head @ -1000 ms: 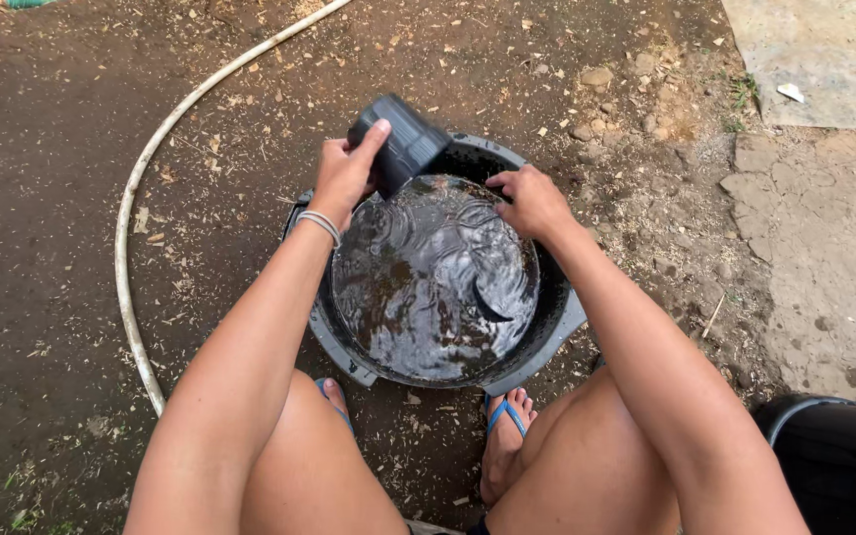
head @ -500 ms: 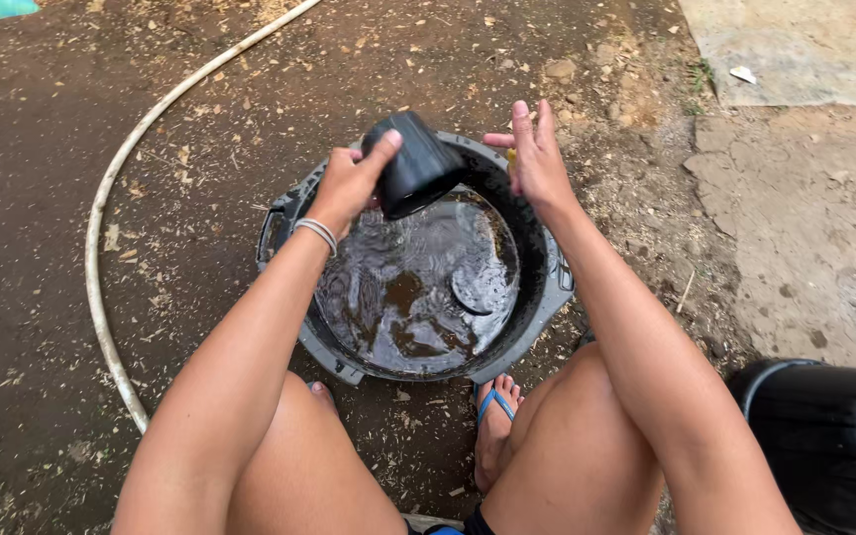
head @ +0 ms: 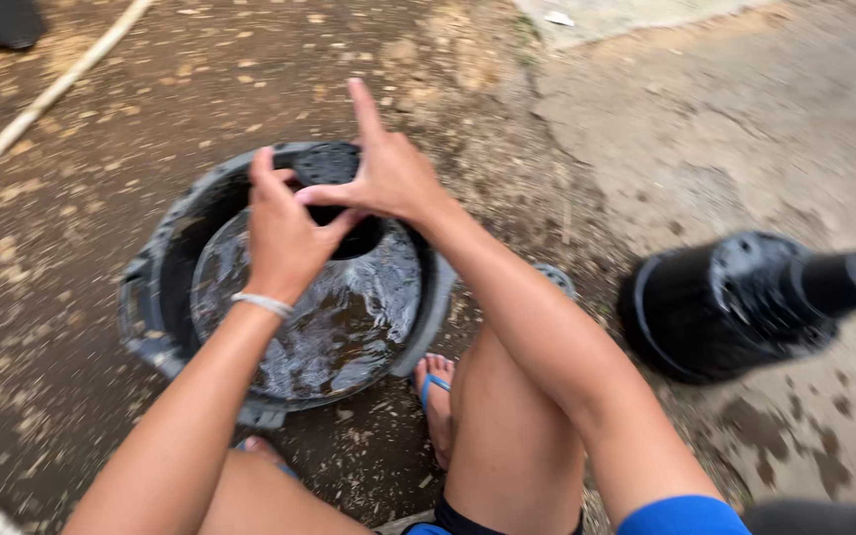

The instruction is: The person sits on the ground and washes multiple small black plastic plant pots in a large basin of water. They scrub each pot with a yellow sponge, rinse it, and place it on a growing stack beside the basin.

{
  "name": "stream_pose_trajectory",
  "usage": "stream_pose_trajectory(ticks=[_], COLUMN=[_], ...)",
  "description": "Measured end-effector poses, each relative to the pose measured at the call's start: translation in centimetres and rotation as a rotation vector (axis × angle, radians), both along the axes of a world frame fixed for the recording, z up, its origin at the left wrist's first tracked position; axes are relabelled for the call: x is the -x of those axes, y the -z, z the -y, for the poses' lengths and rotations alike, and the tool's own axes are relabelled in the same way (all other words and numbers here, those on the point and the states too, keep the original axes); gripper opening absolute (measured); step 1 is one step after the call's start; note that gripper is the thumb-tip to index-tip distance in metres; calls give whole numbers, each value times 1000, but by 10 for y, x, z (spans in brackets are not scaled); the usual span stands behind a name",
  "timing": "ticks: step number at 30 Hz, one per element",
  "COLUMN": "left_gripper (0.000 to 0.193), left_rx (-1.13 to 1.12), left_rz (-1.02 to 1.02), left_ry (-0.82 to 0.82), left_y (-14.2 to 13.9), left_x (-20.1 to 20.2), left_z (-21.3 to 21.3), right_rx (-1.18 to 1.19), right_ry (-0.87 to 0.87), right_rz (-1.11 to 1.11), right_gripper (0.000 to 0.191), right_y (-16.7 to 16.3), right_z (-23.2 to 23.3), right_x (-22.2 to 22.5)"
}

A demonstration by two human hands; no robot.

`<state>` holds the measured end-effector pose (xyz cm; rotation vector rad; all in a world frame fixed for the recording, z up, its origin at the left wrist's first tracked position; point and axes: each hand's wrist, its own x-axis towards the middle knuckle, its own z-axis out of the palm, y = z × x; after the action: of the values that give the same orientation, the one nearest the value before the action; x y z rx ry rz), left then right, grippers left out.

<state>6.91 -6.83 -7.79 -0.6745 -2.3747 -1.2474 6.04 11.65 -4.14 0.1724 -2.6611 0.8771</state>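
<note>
The fingers of both hands are wrapped around a small black plastic pot (head: 334,188), gripping it from either side. The left hand (head: 284,233) curls over its near left side, thumb and fingers pressed against the wall, a pale band on the wrist. The right hand (head: 388,178) clasps the far right side, with its index finger sticking straight up, free of the pot (the other fingers lie flat on the plastic). The pot is tilted, its perforated base turned up and away, and it hangs over the far part of a wide black basin (head: 156,287) on the ground.

The basin holds dark, rippling water (head: 349,317), and the pot's lower edge seems to sit right at the surface, though the hands hide the contact. To the right, well apart from the basin, a stack of black pots (head: 745,297) lies on its side on a paler concrete patch. A pale hose (head: 42,99) runs across the dirt at far left. A foot in a blue sandal (head: 436,391) rests just beside the basin's near rim.
</note>
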Motion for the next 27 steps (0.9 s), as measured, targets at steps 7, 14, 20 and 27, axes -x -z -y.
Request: stream_pose_trajectory(ticks=[7, 14, 20, 27], left_gripper=[125, 119, 119, 119], left_rx=[38, 253, 424, 532], left_rz=[-63, 88, 213, 285], left_ry=[281, 309, 242, 178], left_y=[7, 46, 84, 107], left_x=[2, 30, 49, 40], left_z=[6, 9, 6, -10], right_rx=[-25, -170, -454, -314], right_ry=[228, 566, 1263, 1487], right_rz=[71, -224, -128, 129], right_gripper=[147, 137, 118, 140], right_y=[-21, -54, -80, -22], right_z=[-45, -255, -422, -477], right_x=[-54, -220, -386, -424])
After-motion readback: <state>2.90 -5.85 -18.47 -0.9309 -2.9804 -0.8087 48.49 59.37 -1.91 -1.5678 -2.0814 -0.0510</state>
